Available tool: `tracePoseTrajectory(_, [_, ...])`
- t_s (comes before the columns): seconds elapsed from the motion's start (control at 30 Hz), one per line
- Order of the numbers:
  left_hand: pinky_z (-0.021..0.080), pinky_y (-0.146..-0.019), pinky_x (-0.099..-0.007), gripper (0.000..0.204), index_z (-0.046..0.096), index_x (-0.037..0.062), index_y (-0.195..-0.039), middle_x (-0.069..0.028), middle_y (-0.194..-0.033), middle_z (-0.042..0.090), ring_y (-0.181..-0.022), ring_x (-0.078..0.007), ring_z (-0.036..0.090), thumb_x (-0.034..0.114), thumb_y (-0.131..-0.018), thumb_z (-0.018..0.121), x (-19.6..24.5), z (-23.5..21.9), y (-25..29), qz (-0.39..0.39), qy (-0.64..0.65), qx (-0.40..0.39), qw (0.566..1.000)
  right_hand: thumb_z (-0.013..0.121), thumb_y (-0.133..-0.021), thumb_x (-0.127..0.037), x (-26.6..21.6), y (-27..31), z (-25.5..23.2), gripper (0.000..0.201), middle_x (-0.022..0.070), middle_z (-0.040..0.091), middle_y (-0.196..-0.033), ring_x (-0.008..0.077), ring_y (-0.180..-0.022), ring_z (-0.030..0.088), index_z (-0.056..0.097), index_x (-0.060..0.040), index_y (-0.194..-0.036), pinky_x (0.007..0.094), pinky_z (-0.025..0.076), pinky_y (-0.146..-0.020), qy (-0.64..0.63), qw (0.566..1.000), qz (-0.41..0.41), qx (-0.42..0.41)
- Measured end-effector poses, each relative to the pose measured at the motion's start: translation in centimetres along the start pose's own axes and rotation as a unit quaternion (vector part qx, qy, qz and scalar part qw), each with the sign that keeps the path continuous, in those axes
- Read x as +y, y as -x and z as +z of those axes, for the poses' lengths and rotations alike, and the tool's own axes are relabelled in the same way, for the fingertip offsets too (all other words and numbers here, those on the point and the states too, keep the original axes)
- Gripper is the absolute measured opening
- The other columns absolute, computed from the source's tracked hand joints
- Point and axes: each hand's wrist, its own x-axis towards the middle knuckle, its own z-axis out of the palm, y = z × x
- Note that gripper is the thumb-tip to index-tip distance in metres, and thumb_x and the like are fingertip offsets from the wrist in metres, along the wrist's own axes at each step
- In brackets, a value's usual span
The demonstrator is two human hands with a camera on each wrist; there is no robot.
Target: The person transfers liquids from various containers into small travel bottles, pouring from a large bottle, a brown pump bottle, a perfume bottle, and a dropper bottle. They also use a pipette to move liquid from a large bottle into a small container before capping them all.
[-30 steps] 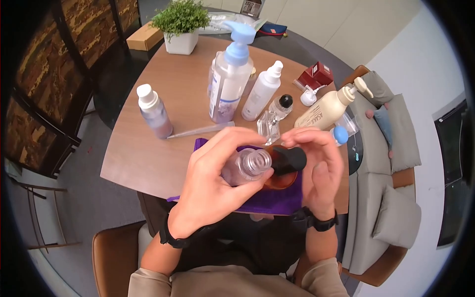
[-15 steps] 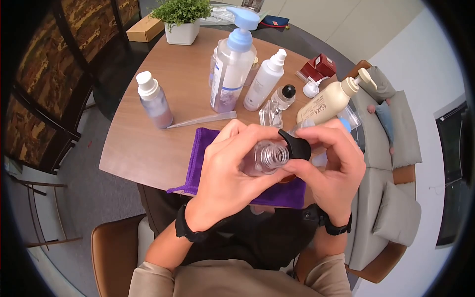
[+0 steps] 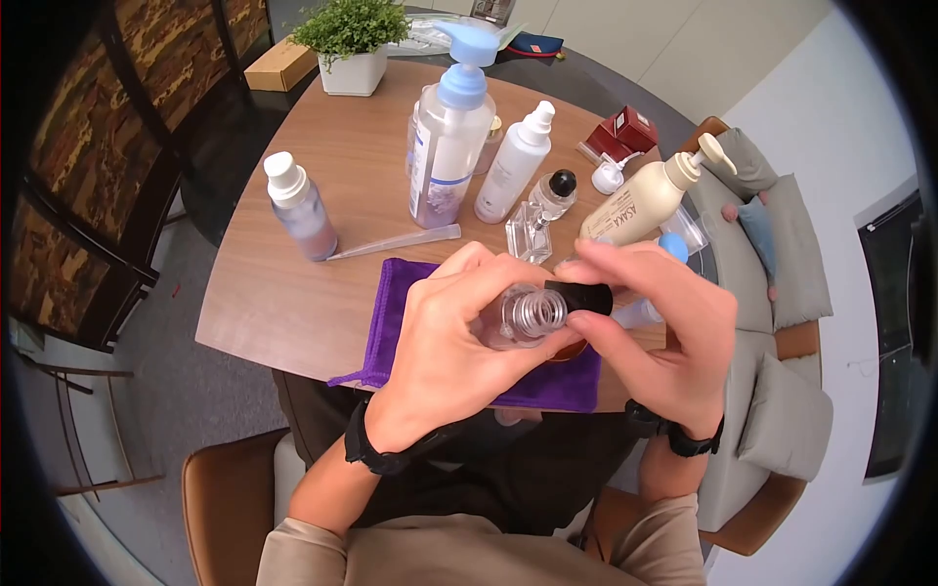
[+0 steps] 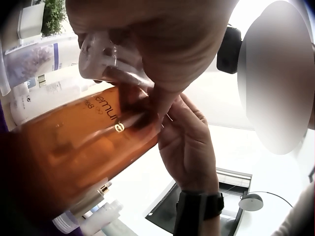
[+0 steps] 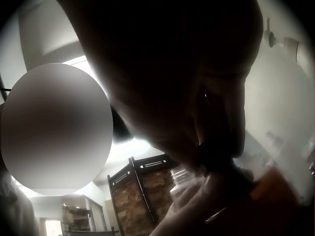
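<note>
A small clear bottle (image 3: 500,318) with a bare threaded neck is held in my left hand (image 3: 430,337), thumb and fingers curled round its body. My right hand (image 3: 674,327) pinches a black cap (image 3: 584,297) close beside that neck. Below both hands is an amber bottle (image 4: 83,142) with printed lettering, large in the left wrist view and mostly hidden by my hands in the head view. Under it lies a purple cloth (image 3: 393,305). The right wrist view is dark; the threaded neck (image 5: 180,178) shows near its bottom.
Beyond my hands stand a blue-topped pump bottle (image 3: 451,146), a white spray bottle (image 3: 513,166) and a clear glass bottle (image 3: 531,234). A cream pump bottle (image 3: 640,203) is at right, a small white-capped bottle (image 3: 301,210) at left. A clear tapered tube (image 3: 401,241) lies between.
My right fingers, earlier spread around the black cap, have closed to pinch it. Both hands have shifted slightly right, and the cap's angle has changed. My left hand keeps hold of the clear bottle.
</note>
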Motion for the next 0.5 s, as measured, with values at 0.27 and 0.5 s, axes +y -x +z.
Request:
tracePoseTrajectory(0.27, [0.055, -0.073, -0.0312, 0.037, 0.083, 0.0044, -0.107, -0.0049, -0.089, 0.076, -0.082, -0.0161, 0.068, 0.009, -0.075, 0.101, -1.0, 0.5, 0.5, 0.024, 0.002, 0.023, 0.999, 0.085, -0.093, -0.007, -0.5, -2.5, -2.5, 0.034, 0.0093, 0.070, -0.105, 0.0298, -0.084, 0.072, 0.078, -0.0046, -0.126, 0.0393, 0.061, -0.074, 0.023, 0.988, -0.001, -0.156])
tracePoseTrajectory(0.5, [0.054, -0.072, -0.0309, 0.037, 0.082, 0.0059, -0.106, -0.0039, -0.085, 0.076, -0.080, -0.0154, 0.067, 0.010, -0.076, 0.103, -1.5, 0.7, 0.4, 0.013, 0.022, 0.023, 0.999, 0.081, -0.096, -0.008, -0.7, -2.8, -3.3, 0.037, 0.0070, 0.066, -0.110, 0.0278, -0.085, 0.072, 0.076, -0.0075, -0.132, 0.0396, 0.060, -0.070, 0.029, 0.980, 0.000, -0.196])
